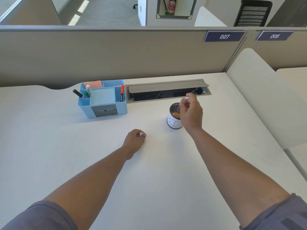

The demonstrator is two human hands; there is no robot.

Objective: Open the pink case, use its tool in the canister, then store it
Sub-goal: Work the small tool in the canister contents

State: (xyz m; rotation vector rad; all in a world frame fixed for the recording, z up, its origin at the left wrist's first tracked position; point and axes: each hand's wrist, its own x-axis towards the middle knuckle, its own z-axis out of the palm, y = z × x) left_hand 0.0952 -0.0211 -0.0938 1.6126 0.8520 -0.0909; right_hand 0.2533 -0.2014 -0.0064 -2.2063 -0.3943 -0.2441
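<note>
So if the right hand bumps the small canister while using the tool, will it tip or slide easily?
Probably it slides or tips fairly easily. The canister is small, upright and taller than wide, and it stands free on the smooth white desk. The left hand rests apart from it, not steadying it. The right hand works at its rim, so a sideways bump would land high.

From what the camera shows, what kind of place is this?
Most likely an open-plan office: a white desk behind a partition with numbered signs, a blue desk organizer holding markers, and an office chair beyond.
</note>
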